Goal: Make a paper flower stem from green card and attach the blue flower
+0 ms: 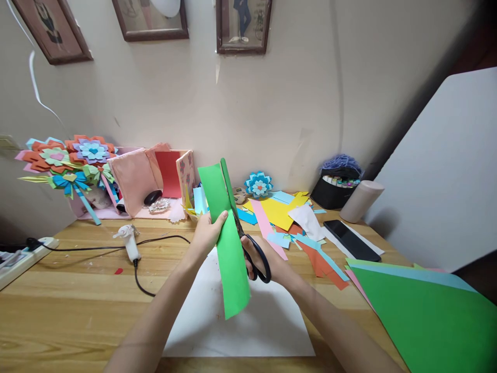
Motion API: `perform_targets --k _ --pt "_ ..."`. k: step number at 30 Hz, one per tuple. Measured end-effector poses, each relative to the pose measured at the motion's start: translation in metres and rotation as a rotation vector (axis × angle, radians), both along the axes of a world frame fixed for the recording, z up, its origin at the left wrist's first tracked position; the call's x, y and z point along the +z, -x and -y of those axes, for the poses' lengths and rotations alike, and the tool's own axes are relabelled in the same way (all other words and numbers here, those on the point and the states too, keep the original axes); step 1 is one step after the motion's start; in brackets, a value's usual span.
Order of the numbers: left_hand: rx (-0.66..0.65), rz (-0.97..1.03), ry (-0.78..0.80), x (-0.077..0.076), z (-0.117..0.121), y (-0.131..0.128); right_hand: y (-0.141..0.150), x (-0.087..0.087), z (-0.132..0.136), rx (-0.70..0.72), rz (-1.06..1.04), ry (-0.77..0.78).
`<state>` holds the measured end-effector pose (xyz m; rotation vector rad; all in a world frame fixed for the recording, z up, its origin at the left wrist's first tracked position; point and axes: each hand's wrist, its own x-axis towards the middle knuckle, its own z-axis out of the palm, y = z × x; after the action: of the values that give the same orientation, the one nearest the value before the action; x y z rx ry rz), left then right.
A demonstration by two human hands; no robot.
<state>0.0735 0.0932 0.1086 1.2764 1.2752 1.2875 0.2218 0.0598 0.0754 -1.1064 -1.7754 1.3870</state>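
Left hand: the left hand point(209, 231) grips the green paper point(233, 264) by its long left edge, thumb laid flat on the front.
Right hand: the right hand point(267, 256) holds the scissors point(264, 261), fingers through the black handles.
Green paper: a long strip held nearly upright in mid-air above a white sheet point(275, 334); a narrow sliver point(228, 181) stands apart from it near the top, with the scissor blades along the right side.
Surface: a wooden surface point(58, 326) against a wall.
Left side: a white glue gun point(131, 246) with a black cord; behind it, folded paper flowers point(91, 150) and a pink box point(134, 181).
Right side: coloured paper scraps point(275, 212), a dark phone point(351, 240) and, nearest the viewer, a stack of coloured sheets point(435, 321), green on top.
Back: one blue paper flower point(258, 184) close to the wall.
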Motion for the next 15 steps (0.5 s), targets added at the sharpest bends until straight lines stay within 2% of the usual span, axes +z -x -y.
perform_targets --k 6,11,15 --pt "0.002 0.021 0.023 0.0043 0.0031 0.0001 0.0058 -0.0024 -0.0006 -0.062 -0.016 0.063" --pt "-0.094 0.006 0.070 0.0037 0.0043 0.0011 0.0028 0.0022 0.0004 -0.022 0.015 -0.007" --pt "-0.097 -0.014 0.062 0.0010 0.0026 0.0008 0.0032 0.0022 0.0013 -0.072 0.028 -0.025"
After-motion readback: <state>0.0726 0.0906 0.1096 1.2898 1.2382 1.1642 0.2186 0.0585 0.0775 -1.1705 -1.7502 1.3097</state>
